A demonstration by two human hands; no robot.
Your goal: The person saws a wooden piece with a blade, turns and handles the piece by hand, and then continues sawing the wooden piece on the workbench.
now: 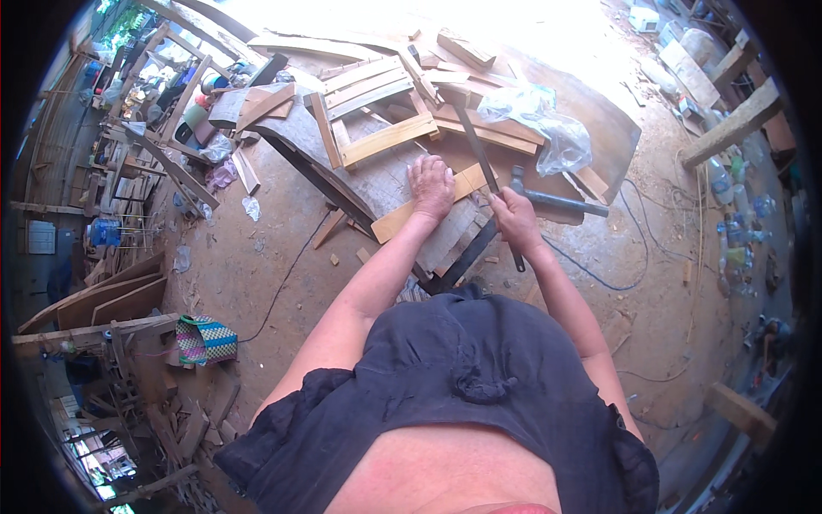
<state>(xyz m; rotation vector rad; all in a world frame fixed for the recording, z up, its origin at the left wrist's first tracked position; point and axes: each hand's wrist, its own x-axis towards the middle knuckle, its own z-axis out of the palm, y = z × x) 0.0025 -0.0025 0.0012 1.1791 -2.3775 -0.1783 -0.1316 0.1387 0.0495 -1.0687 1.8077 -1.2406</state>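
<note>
My left hand (431, 188) lies across a light wooden board (396, 224) on the low workbench (377, 184). Its fingers bend over the board's far edge; the fingertips are partly hidden. Closed, my right hand (514, 219) grips a long, dark, narrow metal bar (473, 137) with a hole in its near end. That bar slants over the board's right end; whether they touch I cannot tell. Just right of my right hand lies a hammer (561, 202), its handle pointing right. Beyond my left hand stands a slatted wooden frame (377, 111).
Planks (479, 128) and a clear plastic bag (548, 128) are heaped beyond the bench. A dark cable (638, 248) loops over the floor at the right. Scrap wood (111, 295) and a woven basket (205, 340) are at the left. A post (732, 128) leans at the right.
</note>
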